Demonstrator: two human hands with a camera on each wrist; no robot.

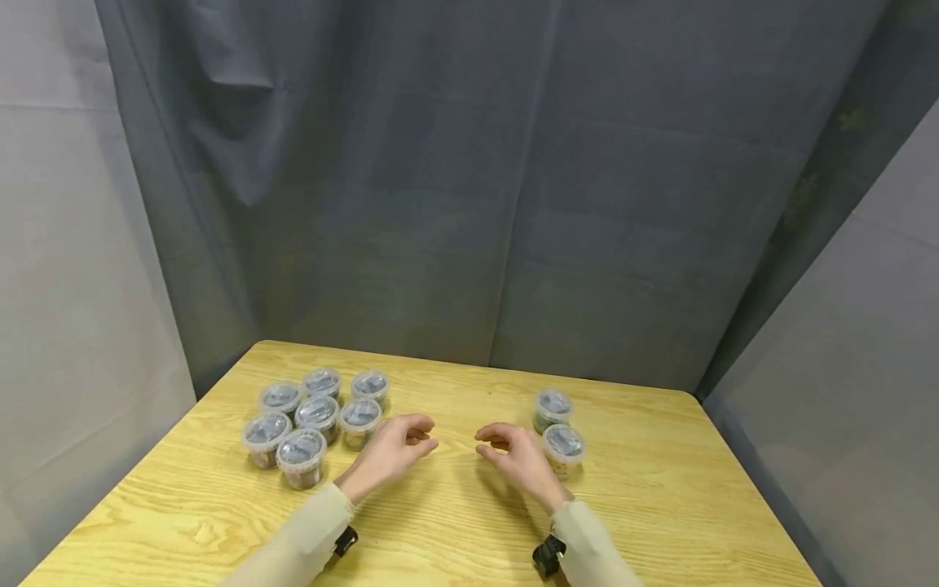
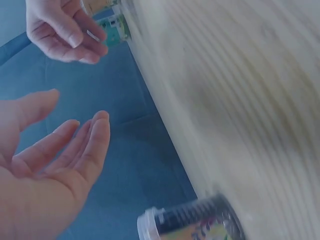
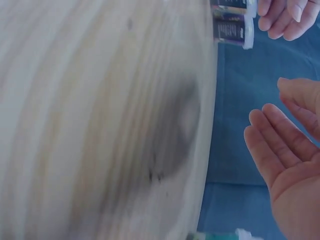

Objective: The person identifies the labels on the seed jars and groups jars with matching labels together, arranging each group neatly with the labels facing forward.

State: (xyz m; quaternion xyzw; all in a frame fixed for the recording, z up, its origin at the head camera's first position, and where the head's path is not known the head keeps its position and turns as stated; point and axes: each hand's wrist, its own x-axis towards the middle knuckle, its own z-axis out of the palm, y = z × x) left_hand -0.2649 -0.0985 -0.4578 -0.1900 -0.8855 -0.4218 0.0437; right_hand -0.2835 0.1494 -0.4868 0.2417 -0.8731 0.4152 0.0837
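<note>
My left hand hovers over the middle of the table with nothing in it, fingers loosely bent and thumb apart. Just to its left stands a lidded plastic tub, the closest of a group; a dark-labelled tub shows low in the left wrist view. Facing it, my right hand is also bare, its relaxed fingers spread away from the thumb. Beside its outer edge sits a clear-lidded tub, with a greenish tub right behind. A gap separates the two hands.
Several more lidded tubs cluster on the left of the wooden table. A dark grey curtain hangs behind the table's back edge, and paler cloth panels flank both sides.
</note>
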